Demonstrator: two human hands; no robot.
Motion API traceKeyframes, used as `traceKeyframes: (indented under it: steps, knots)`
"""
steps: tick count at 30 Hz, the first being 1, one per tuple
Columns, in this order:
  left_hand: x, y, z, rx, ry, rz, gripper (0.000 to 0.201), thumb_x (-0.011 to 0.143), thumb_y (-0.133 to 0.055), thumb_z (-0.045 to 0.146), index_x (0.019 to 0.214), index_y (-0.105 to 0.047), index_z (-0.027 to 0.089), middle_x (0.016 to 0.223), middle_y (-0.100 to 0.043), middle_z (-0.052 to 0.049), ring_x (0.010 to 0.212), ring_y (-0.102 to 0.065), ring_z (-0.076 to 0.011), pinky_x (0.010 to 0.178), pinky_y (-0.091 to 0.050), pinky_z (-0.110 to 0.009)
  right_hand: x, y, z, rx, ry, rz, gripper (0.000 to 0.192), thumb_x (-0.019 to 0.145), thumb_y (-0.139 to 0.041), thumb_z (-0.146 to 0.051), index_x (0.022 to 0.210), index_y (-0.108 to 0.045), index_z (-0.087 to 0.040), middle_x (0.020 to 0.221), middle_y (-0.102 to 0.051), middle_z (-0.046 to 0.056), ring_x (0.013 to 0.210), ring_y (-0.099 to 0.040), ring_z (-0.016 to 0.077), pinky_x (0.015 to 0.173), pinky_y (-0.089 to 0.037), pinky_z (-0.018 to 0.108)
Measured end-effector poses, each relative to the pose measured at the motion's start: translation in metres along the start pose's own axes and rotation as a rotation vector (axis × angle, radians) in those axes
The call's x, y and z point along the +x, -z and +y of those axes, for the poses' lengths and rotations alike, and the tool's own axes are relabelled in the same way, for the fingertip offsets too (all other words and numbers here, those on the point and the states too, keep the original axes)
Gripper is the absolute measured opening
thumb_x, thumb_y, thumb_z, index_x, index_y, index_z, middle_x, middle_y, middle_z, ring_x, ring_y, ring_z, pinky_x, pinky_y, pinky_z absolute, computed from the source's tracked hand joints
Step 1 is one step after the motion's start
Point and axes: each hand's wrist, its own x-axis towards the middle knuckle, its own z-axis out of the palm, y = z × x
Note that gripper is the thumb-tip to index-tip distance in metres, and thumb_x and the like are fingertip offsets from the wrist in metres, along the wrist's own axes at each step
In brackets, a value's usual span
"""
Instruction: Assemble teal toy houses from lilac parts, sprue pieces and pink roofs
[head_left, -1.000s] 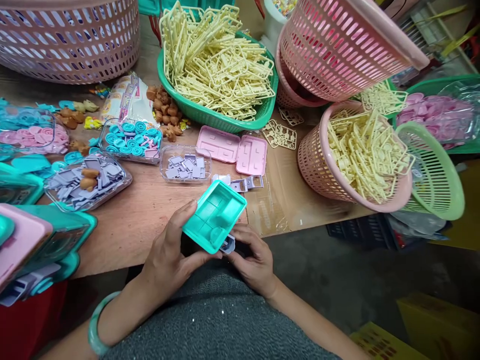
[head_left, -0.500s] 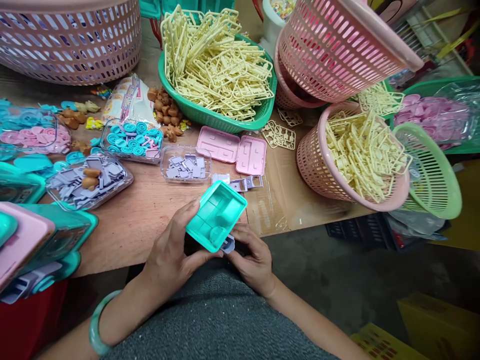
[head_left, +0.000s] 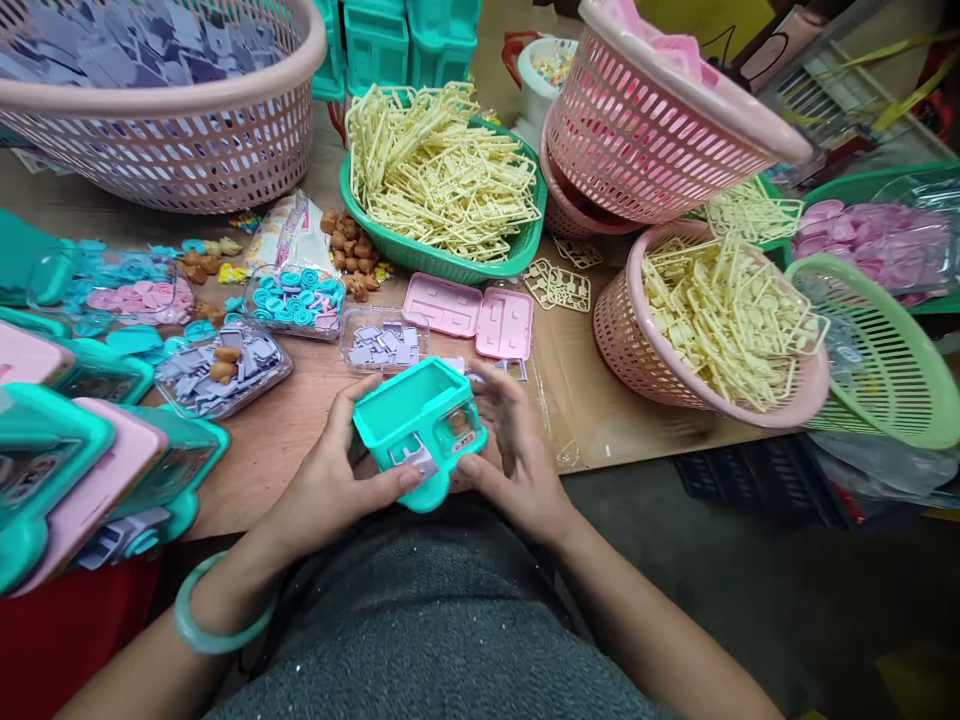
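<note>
Both hands are holding a small teal plastic case (head_left: 418, 428) at the near edge of the counter (head_left: 300, 430), just above the lap. The left hand (head_left: 330, 490) is grasping the case's left side, its thumb pressing on a little lilac piece (head_left: 411, 455) seated in the open face; the right hand (head_left: 517, 460) is cupping the right side, fingers blurred, so how firmly its grip is closing cannot be told. The case is looking light, stiff and smooth, a thin moulded shell that would likely slip if pinched on its glossy faces, so the corners and rim are probably the safest places to take hold; the lilac piece is seeming small and easily snapped or dropped. Just beyond the grip a clear tray of lilac parts (head_left: 382, 342) and an open pink case (head_left: 471, 317) are lying close. Further beyond, a green basket of cream sprues (head_left: 442, 190) is standing, and to the right of the grip a tipped pink basket (head_left: 712, 330) is spilling more sprues. To the left, stacked teal and pink cases (head_left: 82, 470) are crowding the counter edge, leaving little room for the left elbow.
</note>
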Motion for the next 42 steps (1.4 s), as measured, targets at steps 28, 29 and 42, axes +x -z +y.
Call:
traceKeyframes:
  steps: [28,29,42]
  knots:
    - [-0.019,-0.016,-0.025,-0.126,-0.105,0.06,0.079,0.081,-0.077,0.044,0.143,-0.03,0.027,0.151,-0.049,-0.018,0.14,-0.052,-0.0334,0.111,-0.051,-0.048,0.009,-0.005,-0.004,0.032,-0.097,-0.173,0.062,0.081,-0.08,-0.043,0.127,-0.041,-0.032,0.142,-0.05,0.012,0.118,-0.062,0.0278,0.087,-0.061,0.041]
    - [-0.021,-0.015,-0.027,-0.082,-0.121,0.049,0.082,0.082,-0.077,0.041,0.146,-0.028,0.027,0.153,-0.046,-0.018,0.142,-0.049,-0.0342,0.114,-0.048,-0.05,0.006,-0.003,-0.003,0.017,-0.085,-0.179,0.062,0.08,-0.081,-0.042,0.126,-0.041,-0.032,0.14,-0.052,0.011,0.116,-0.063,0.0275,0.086,-0.062,0.041]
    - [-0.021,-0.014,-0.03,0.019,-0.153,0.068,0.087,0.08,-0.074,0.036,0.152,-0.026,0.023,0.154,-0.045,-0.02,0.144,-0.046,-0.0369,0.12,-0.039,-0.055,0.005,-0.006,-0.003,0.058,-0.146,-0.152,0.057,0.08,-0.082,-0.044,0.121,-0.045,-0.032,0.119,-0.06,0.006,0.109,-0.063,0.0254,0.084,-0.06,0.039]
